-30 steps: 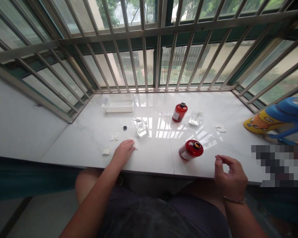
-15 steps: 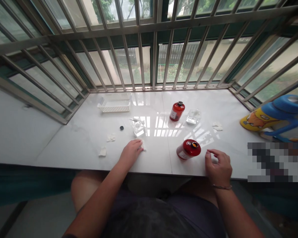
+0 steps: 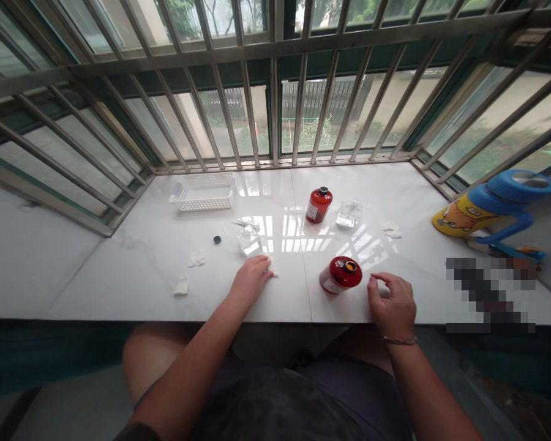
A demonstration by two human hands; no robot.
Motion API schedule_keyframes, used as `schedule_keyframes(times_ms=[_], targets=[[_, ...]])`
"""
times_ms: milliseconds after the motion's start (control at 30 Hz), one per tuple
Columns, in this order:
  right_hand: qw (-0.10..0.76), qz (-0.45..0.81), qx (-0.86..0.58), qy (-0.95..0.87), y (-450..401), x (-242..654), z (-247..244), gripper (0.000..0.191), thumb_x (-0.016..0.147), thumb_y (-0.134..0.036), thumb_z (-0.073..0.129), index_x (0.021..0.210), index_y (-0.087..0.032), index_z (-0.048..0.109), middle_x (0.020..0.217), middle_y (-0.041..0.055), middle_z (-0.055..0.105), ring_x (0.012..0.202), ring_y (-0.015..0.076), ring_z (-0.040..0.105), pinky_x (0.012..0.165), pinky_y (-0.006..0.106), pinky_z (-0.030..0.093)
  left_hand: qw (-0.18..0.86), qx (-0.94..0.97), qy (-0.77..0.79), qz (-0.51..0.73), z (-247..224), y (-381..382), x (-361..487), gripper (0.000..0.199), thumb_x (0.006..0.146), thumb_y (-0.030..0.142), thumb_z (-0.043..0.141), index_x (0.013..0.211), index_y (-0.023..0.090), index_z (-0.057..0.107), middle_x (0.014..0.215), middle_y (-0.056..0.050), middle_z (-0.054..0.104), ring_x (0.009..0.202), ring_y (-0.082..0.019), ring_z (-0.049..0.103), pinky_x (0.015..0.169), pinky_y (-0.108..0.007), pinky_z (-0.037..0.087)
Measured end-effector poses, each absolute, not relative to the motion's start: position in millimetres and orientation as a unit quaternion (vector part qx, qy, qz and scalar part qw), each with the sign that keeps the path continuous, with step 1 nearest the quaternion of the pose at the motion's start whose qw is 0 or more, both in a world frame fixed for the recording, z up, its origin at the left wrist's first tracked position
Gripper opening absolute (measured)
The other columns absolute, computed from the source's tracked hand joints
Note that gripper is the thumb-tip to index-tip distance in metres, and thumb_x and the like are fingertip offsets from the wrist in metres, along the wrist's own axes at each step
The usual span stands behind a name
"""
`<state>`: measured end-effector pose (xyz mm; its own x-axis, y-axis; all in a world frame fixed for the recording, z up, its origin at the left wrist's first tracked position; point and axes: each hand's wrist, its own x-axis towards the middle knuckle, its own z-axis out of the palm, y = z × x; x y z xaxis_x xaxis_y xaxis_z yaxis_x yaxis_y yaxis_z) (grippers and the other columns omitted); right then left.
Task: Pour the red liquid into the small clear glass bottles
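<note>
My left hand [image 3: 251,280] is low over the white tabletop. Its fingers are closed together on a small crumpled white piece [image 3: 272,267], perhaps tissue or cotton. Just beyond lies a clear plastic container [image 3: 248,242]. On the right, my right hand [image 3: 393,298] rests at the table edge, fingers loosely curled with a gap inside them and nothing visible in it. Left of it stands an uncapped red bottle [image 3: 340,275] with a pale label, apart from the fingers. A second red bottle [image 3: 319,205], with a dark neck, stands farther back beside another clear box [image 3: 349,214].
At the back left sits a white perforated basket [image 3: 202,195]. A black cap [image 3: 217,240] and scraps of white material [image 3: 196,260] lie on the left. More white scraps [image 3: 392,230] are on the right, near a blue and yellow flask [image 3: 487,205]. Metal bars line the window.
The whole view has shifted slightly, so things sit a little farther left. My left hand has moved slightly right over the table with the white piece. My right hand keeps its place beside the bottle.
</note>
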<state>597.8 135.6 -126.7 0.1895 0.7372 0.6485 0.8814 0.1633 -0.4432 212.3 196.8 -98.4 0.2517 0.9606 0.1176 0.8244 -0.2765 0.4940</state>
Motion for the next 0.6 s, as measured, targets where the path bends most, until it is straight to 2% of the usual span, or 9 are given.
schedule_keyframes(times_ms=[267, 600], targets=[[0.429, -0.079, -0.635, -0.637, 137, 596, -123, 0.012, 0.101, -0.030, 0.064, 0.105, -0.022, 0.071, 0.101, 0.0091, 0.077, 0.097, 0.0276, 0.070, 0.098, 0.045, 0.053, 0.157, 0.765, 0.590, 0.202, -100, 210, 242, 0.019, 0.096, 0.018, 0.076, 0.116, 0.022, 0.077, 0.137, -0.012, 0.075, 0.131, -0.030, 0.068, 0.117, -0.047, 0.054], [0.426, -0.067, -0.637, -0.639, 139, 594, -121, 0.009, 0.101, -0.030, 0.063, 0.103, -0.023, 0.069, 0.100, 0.0090, 0.076, 0.097, 0.0282, 0.069, 0.096, 0.045, 0.053, 0.129, 0.737, 0.632, 0.200, -101, 256, 276, 0.017, 0.097, 0.015, 0.071, 0.114, 0.017, 0.073, 0.129, -0.016, 0.073, 0.126, -0.031, 0.068, 0.112, -0.048, 0.053]])
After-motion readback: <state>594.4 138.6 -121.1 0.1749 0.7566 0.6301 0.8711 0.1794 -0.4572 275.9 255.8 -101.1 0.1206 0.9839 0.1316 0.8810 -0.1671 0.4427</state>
